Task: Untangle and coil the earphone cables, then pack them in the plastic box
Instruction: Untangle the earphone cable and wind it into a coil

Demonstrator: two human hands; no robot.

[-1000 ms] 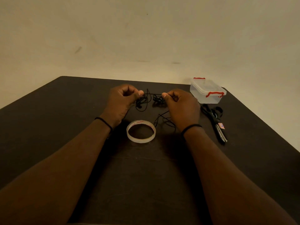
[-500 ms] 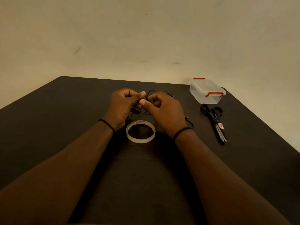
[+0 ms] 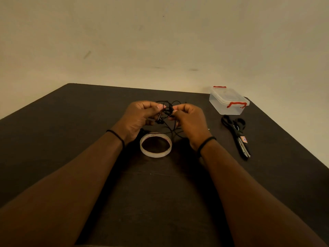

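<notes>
Both my hands, left (image 3: 140,115) and right (image 3: 189,120), pinched tangled earphone cable (image 3: 168,111) (box (image 3: 228,101) lid on). Hard pull risked tightening knot.

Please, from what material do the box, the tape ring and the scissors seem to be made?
Box: clear, glossy plastic; the table shows through its walls, and its clips are red, likely plastic too.
Tape ring: translucent, shiny film wound on a core; the core material is unclear.
Scissors: matte black handles, probably plastic; the grey blades look like metal, though the dim light leaves this open.
</notes>
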